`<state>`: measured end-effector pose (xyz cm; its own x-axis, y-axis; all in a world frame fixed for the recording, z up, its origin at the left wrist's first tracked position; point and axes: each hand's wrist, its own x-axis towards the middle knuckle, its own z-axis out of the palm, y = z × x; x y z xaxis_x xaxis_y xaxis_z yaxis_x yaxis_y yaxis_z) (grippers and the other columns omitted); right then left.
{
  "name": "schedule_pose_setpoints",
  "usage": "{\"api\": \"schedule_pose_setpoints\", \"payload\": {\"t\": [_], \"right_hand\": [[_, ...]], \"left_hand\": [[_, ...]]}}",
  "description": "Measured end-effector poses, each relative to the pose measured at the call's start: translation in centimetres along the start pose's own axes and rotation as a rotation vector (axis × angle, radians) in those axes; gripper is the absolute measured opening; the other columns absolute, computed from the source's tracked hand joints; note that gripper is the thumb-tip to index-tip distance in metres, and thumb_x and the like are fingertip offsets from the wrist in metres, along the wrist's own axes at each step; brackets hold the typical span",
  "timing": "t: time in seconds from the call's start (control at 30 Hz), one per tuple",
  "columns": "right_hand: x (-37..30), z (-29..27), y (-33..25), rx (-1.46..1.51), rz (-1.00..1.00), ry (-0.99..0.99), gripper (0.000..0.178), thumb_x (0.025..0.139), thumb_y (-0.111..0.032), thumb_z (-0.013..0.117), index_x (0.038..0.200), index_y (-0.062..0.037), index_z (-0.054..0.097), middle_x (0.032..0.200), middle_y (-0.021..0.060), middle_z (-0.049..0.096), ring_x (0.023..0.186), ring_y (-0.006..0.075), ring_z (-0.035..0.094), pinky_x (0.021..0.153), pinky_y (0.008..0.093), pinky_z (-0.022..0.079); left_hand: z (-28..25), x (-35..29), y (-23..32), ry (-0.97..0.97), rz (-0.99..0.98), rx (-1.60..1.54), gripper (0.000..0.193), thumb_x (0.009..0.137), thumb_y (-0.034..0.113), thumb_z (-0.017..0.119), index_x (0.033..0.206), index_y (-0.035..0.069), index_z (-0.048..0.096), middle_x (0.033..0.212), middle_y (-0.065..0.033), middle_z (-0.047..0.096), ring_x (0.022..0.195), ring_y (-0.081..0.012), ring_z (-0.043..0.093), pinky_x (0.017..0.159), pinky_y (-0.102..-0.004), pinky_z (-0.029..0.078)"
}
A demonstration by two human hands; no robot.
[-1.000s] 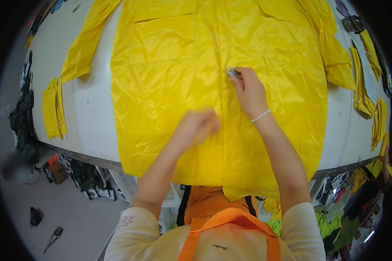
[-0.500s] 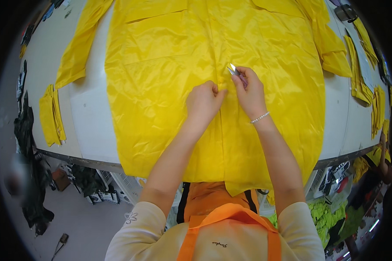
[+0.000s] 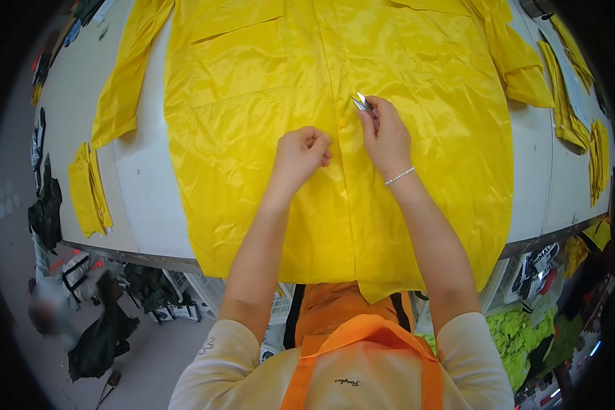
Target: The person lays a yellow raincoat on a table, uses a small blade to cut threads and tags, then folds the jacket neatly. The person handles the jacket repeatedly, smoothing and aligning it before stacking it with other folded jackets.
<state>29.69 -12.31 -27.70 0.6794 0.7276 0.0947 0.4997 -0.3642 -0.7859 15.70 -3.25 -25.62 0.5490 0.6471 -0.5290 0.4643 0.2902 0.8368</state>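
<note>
A shiny yellow raincoat [image 3: 253, 198] lies spread on the table, its front closure running down the middle and its sleeves out to both sides. Held in my right hand [image 3: 388, 140] are small thread snips [image 3: 363, 104], blades parted and pointing up-left over the raincoat just right of the closure. My left hand [image 3: 302, 154] is closed with curled fingers, left of the closure and over the coat. Whatever it may pinch is too small or hidden to make out.
Folded yellow pieces [image 3: 89, 191] lie on the table's left side, and more yellow strips [image 3: 598, 164] on its right. Below the right edge sits a bright green heap [image 3: 519, 335]. On the left, a blurred person [image 3: 51, 311] is beside dark green cloth [image 3: 102, 342].
My left hand has drawn left and slightly down, away from the closure. The right hand with the snips has shifted slightly up and left. At left, the person and dark cloth have moved.
</note>
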Motion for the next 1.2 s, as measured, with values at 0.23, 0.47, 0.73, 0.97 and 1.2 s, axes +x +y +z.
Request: {"api": "schedule_pose_setpoints", "payload": {"t": [0.23, 0.47, 0.73, 0.97, 1.2], "right_hand": [[-0.1, 0.0, -0.1, -0.033, -0.043, 0.003, 0.022, 0.085, -0.017, 0.059, 0.104, -0.0076, 0.054, 0.093, 0.0077, 0.061, 0.079, 0.0230, 0.061, 0.064, 0.0333, 0.049], [-0.4, 0.1, 0.1, -0.040, -0.106, 0.044, 0.021, 0.084, -0.016, 0.059, 0.103, -0.0074, 0.055, 0.087, 0.0075, 0.060, 0.074, 0.0236, 0.060, 0.062, 0.0332, 0.048], [-2.8, -2.8, -0.5, 0.110, -0.011, -0.270, 0.019, 0.083, -0.015, 0.060, 0.100, -0.0061, 0.057, 0.086, 0.0087, 0.060, 0.073, 0.0254, 0.060, 0.063, 0.0335, 0.048], [-2.1, -3.4, -2.4, -0.146, -0.243, -0.263, 0.013, 0.084, -0.017, 0.058, 0.092, -0.0068, 0.057, 0.080, 0.0082, 0.058, 0.071, 0.0264, 0.059, 0.061, 0.0368, 0.047], [-1.9, -3.7, -3.0, -0.263, -0.314, -0.285, 0.011, 0.084, -0.018, 0.058, 0.087, -0.0078, 0.056, 0.077, 0.0075, 0.057, 0.070, 0.0252, 0.059, 0.061, 0.0365, 0.047]], "left_hand": [[2.6, 0.3, 0.5, 0.239, 0.406, 0.650, 0.022, 0.085, 0.016, 0.059, 0.075, -0.002, 0.063, 0.055, -0.0027, 0.057, 0.052, -0.0091, 0.056, 0.050, -0.0222, 0.045], [0.8, 0.4, 0.0, -0.011, 0.075, 0.025, 0.018, 0.085, 0.017, 0.059, 0.078, 0.000, 0.061, 0.064, -0.0042, 0.060, 0.055, -0.0094, 0.056, 0.053, -0.0206, 0.046], [0.4, 0.5, 0.0, -0.068, -0.023, -0.210, 0.015, 0.085, 0.017, 0.059, 0.079, 0.003, 0.060, 0.066, -0.0021, 0.060, 0.056, -0.0067, 0.054, 0.053, -0.0189, 0.045], [0.7, 0.3, -0.3, -0.066, 0.013, -0.222, 0.015, 0.086, 0.017, 0.058, 0.079, 0.004, 0.059, 0.065, -0.0013, 0.059, 0.054, -0.0063, 0.053, 0.052, -0.0186, 0.044], [0.5, 0.2, -0.3, -0.062, 0.026, -0.239, 0.015, 0.087, 0.017, 0.058, 0.079, 0.004, 0.060, 0.064, -0.0014, 0.059, 0.053, -0.0063, 0.053, 0.051, -0.0188, 0.044]]}}
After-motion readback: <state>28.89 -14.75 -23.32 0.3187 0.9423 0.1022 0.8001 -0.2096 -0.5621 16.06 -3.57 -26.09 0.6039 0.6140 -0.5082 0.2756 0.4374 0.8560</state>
